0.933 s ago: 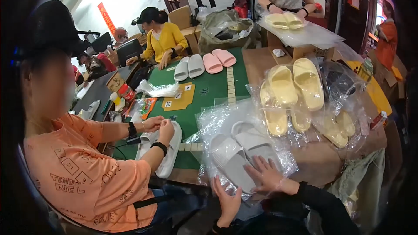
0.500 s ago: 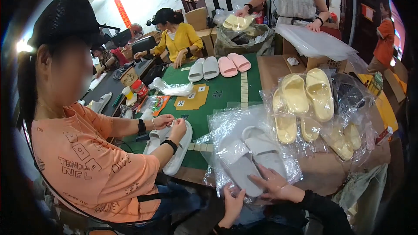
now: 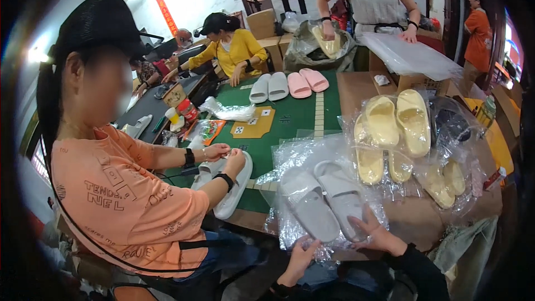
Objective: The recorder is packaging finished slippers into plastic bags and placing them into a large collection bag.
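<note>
A pair of grey slippers [image 3: 327, 203] lies side by side at the table's near edge, heels toward me, with a clear plastic bag [image 3: 290, 155] spread around them. I cannot tell how far the pair is inside the bag. My left hand [image 3: 301, 257] is at the bag's near edge below the left slipper's heel, thumb and fingers closed on the film. My right hand [image 3: 380, 234] rests beside the right slipper's heel, its fingers spread and touching the slipper and film.
Bagged cream slippers [image 3: 382, 122] lie to the right. Pink slippers [image 3: 307, 82] and light grey ones [image 3: 268, 87] stand at the far side of the green table mat [image 3: 295, 112]. At left, a co-worker in orange [image 3: 128, 189] handles a white slipper [image 3: 234, 189]. Others work behind.
My right hand has moved right, off the left slipper to the right slipper's heel. The pair now lies more evenly side by side. A standing co-worker's hand has lowered cream slippers into a sack.
</note>
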